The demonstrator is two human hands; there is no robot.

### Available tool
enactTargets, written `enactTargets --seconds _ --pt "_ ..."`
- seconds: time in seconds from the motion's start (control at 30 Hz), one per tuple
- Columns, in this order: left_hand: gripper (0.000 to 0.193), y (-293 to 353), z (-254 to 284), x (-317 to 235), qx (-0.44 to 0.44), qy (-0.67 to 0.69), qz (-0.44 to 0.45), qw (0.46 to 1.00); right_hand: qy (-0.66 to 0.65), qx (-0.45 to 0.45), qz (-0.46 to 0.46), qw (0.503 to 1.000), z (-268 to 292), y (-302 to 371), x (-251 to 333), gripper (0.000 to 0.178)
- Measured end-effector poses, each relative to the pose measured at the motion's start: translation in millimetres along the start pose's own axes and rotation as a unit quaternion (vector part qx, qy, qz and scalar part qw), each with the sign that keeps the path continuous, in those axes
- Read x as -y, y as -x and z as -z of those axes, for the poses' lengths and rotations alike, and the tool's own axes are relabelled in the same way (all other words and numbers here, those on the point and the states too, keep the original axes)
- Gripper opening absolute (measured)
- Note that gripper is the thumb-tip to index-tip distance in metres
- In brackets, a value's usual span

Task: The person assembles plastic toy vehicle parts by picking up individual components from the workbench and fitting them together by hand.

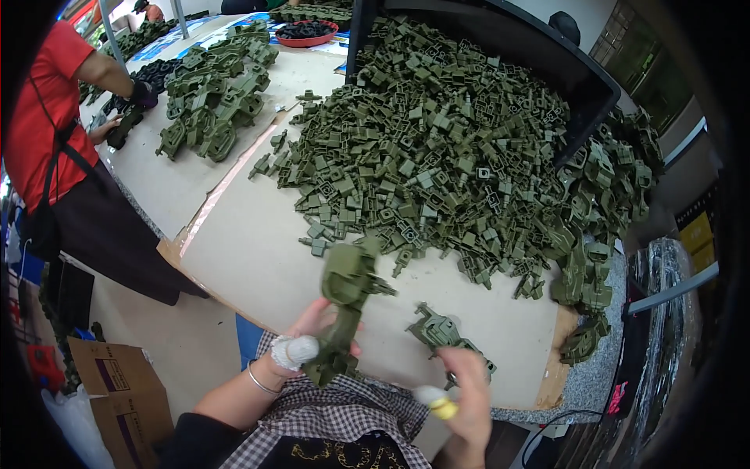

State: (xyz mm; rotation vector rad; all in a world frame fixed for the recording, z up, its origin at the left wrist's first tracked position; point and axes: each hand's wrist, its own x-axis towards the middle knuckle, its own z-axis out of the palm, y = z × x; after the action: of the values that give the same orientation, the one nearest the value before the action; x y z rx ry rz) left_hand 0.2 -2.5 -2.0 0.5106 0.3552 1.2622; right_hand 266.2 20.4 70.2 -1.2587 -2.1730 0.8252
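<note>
While the left hand (pixel 308 332) squeezes a green plastic toy piece (pixel 344 309), the right hand (pixel 467 391) seems to curl loosely near a smaller green piece (pixel 441 332) on the table (pixel 250 242).

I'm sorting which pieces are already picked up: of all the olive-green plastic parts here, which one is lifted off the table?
The long green part gripped in the left hand, held upright above the cardboard. The others lie on the table, including the part by the right hand.
</note>
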Motion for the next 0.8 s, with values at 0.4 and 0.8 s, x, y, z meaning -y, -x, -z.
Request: enactTargets --seconds 0.4,0.8 --pt "0.088 -25.0 -6.3 1.9 -0.023 -0.012 -0.049 0.998 -0.147 -0.199 -0.108 0.963 -34.7 23.8 -42.1 0.048" --pt "0.082 -17.3 -34.2 8.8 -0.134 -0.182 -0.102 0.969 0.044 -0.144 0.145 0.978 -75.5 -26.2 28.4 0.08"
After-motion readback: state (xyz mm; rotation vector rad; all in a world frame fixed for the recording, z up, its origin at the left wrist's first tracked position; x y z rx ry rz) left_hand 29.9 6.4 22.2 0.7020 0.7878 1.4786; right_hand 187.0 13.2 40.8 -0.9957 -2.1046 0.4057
